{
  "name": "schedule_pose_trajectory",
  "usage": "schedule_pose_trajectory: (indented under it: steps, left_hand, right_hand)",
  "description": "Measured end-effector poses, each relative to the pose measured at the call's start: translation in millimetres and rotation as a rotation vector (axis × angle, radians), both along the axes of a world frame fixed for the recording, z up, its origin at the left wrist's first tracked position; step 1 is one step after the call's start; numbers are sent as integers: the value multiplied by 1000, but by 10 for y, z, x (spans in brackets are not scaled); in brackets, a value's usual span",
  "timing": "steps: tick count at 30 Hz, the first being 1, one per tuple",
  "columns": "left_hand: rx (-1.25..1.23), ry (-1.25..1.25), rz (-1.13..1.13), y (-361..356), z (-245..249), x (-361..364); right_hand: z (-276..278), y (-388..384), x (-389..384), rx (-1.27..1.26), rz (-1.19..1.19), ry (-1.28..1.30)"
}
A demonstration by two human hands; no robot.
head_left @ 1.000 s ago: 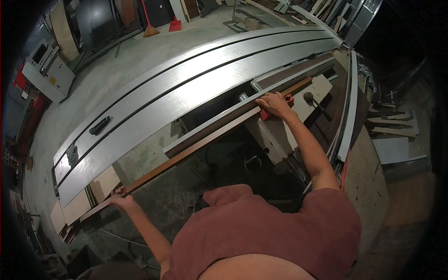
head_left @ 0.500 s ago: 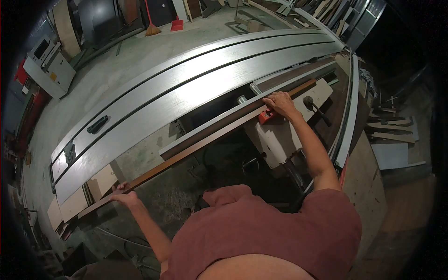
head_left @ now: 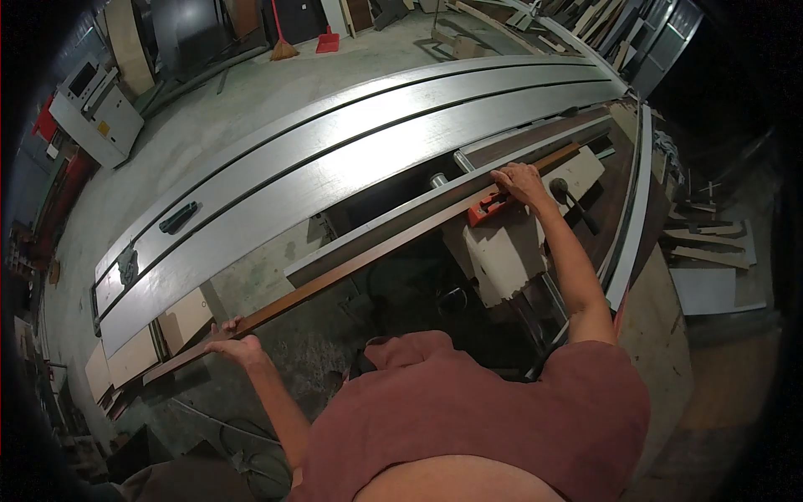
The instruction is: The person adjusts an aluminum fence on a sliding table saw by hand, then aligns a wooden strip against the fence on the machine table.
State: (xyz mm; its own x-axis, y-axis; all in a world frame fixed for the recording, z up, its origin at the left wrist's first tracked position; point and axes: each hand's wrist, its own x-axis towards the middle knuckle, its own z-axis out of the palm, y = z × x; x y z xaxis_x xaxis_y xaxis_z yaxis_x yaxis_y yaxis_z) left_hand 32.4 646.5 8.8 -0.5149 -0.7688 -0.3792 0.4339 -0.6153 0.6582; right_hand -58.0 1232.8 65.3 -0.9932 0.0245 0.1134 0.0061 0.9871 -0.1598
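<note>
A long narrow brown strip [head_left: 335,274] runs diagonally from the lower left up to the right, beside a metal rail [head_left: 376,227]. Near its lower left end, my left hand [head_left: 238,339] grips it, with fingers on one side and thumb on the other. My right hand [head_left: 520,181] is curled over the strip farther up, and its fingertips are partly hidden. Just below that hand, a red-orange tool [head_left: 488,209] sits against the strip, above a pale board [head_left: 503,255]. A dark knob with a lever [head_left: 559,188] is to the right of my right hand.
Beyond the rail stretches a long slotted metal table [head_left: 335,138] bearing a dark green handle [head_left: 178,218]. A grey-white machine cabinet [head_left: 99,117] stands at the upper left. Wood scraps [head_left: 711,243] lie at the right. A broom [head_left: 283,46] and red dustpan [head_left: 328,40] are at the back.
Both hands have shifted slightly right in the view, as has the background. More of the red-orange tool shows below my right hand. My left hand still grips the strip.
</note>
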Motion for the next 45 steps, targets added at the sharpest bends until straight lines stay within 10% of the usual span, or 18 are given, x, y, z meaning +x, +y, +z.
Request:
schedule_pose_trajectory:
  steps: [39,45]
  left_hand:
    - [16,33,-9,359,80,-33]
    - [0,59,-26,386,-24,-67]
  right_hand:
    - [-74,297,-114,50,-77,43]
    - [235,-907,56,-101,231,322]
